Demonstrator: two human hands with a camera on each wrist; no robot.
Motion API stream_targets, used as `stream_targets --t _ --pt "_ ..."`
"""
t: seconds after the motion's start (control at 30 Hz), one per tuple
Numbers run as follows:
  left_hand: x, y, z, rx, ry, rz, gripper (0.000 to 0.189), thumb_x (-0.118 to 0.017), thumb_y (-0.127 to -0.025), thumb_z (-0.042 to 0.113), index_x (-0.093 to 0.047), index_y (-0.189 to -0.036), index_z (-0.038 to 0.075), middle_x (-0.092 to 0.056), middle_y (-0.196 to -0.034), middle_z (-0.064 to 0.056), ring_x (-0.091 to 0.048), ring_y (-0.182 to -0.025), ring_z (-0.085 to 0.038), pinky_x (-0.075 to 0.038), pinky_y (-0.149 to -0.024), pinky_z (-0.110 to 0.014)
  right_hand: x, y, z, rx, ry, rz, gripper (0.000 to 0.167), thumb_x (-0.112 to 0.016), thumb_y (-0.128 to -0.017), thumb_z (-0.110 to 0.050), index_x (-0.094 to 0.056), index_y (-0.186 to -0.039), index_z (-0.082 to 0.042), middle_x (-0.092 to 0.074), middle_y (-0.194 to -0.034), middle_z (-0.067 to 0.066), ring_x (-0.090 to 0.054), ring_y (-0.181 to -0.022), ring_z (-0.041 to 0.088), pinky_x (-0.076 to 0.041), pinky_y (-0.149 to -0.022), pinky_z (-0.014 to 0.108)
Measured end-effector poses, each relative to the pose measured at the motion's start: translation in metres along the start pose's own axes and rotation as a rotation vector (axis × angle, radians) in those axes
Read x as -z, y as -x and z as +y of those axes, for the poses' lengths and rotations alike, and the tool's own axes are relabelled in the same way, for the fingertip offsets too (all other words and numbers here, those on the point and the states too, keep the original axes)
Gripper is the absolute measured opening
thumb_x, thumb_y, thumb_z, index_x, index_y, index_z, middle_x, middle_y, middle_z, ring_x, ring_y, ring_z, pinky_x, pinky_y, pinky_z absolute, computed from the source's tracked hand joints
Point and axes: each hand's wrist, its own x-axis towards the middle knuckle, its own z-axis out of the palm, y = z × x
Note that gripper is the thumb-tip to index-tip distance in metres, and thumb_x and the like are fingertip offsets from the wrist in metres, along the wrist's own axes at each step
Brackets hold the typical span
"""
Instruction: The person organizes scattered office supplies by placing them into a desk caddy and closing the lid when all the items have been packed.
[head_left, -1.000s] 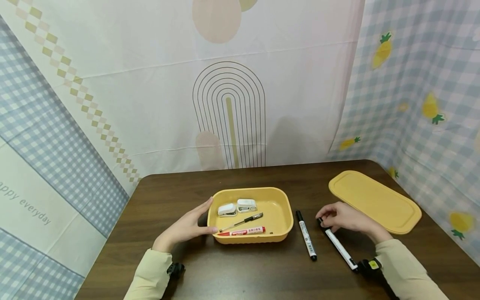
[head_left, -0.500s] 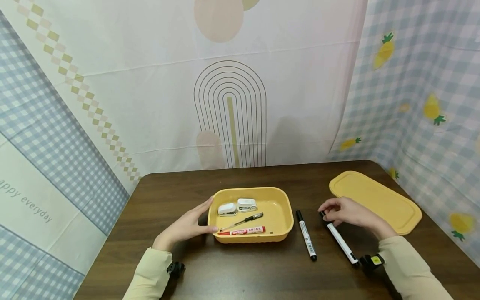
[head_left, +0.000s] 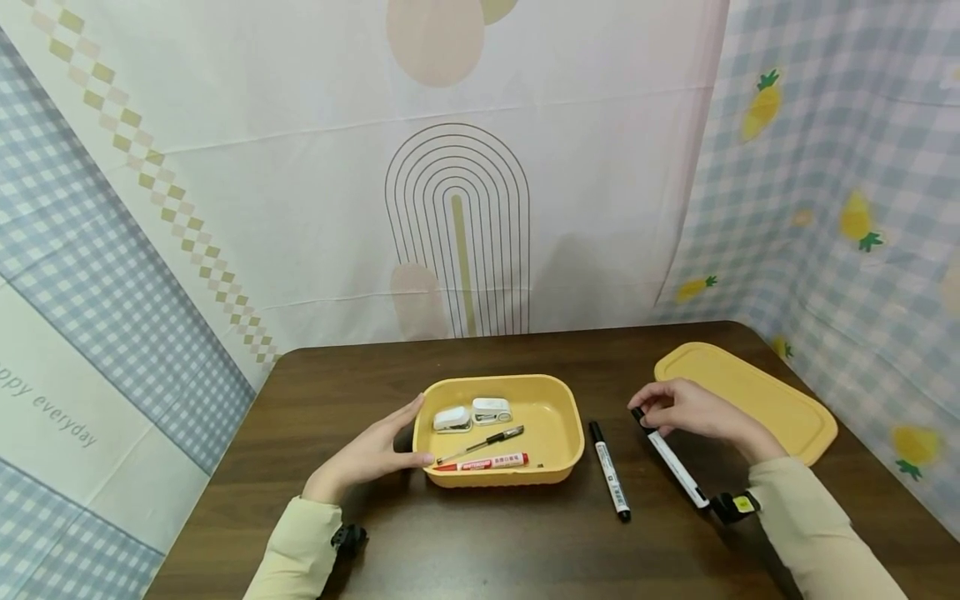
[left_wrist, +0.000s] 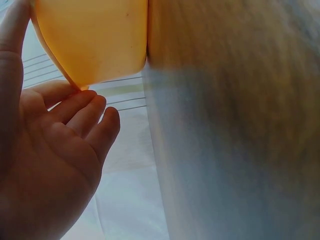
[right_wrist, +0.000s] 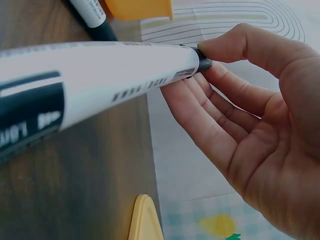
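Observation:
In the head view, my left hand [head_left: 367, 454] grips the left end of a yellow plastic box [head_left: 579, 425], thumb at the near corner and fingers at the far one. Inside lie two small white staplers [head_left: 453, 420], a black-capped pen [head_left: 504, 436] and a red whiteboard marker [head_left: 491, 463]. To the right, my right hand [head_left: 693, 410] pinches a white-barrelled black marker [head_left: 678, 469] by its black end. The right wrist view shows thumb and fingertips on that end, the marker's barrel [right_wrist: 120, 75] stretching towards the camera. A second black marker [head_left: 611, 477] lies between box and right hand.
A yellow lid [head_left: 757, 398] lies flat at the back right of the dark wooden table [head_left: 450, 550], partly behind my right hand. Patterned cloth [head_left: 600, 167] hangs behind the table and along both sides.
My right hand has moved a little farther back, drawing the pinched marker with it; its black end now shows more. My left hand and the box stay put.

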Motion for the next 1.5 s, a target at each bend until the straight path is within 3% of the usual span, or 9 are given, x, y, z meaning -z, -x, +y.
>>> stream_targets --t 0.87,1.27,1.5 --pt "0.0 -0.001 0.001 0.003 0.009 0.003 0.102 -0.076 -0.085 0.054 -0.022 -0.162 0.013 -0.021 -0.166 -0.007 -0.023 -0.15 -0.03 -0.025 -0.117 -0.054 0.023 -0.004 -0.03 0.023 0.084 0.114 0.03 -0.066 -0.097 -0.012 -0.066 -0.123 0.001 -0.068 -0.104 0.01 -0.066 -0.092 0.021 -0.059 -0.071 0.035" --pt "0.002 0.0 0.0 0.016 0.002 -0.008 0.102 -0.076 -0.085 0.055 -0.021 -0.162 0.016 -0.02 -0.167 -0.004 -0.023 -0.151 -0.03 -0.026 -0.117 -0.054 0.034 -0.016 -0.043 0.067 0.053 0.172 0.031 -0.066 -0.098 -0.016 -0.066 -0.126 -0.001 -0.069 -0.104 0.013 -0.069 -0.088 0.021 -0.058 -0.075 0.033" --pt "0.001 0.0 0.001 0.035 0.003 -0.015 0.104 -0.076 -0.084 0.058 -0.021 -0.162 0.018 -0.019 -0.167 -0.001 -0.022 -0.151 -0.027 -0.025 -0.118 -0.053 0.04 -0.024 -0.049 0.078 0.092 0.167 0.031 -0.066 -0.099 -0.016 -0.066 -0.127 -0.003 -0.07 -0.105 0.011 -0.07 -0.091 0.021 -0.058 -0.077 0.035"
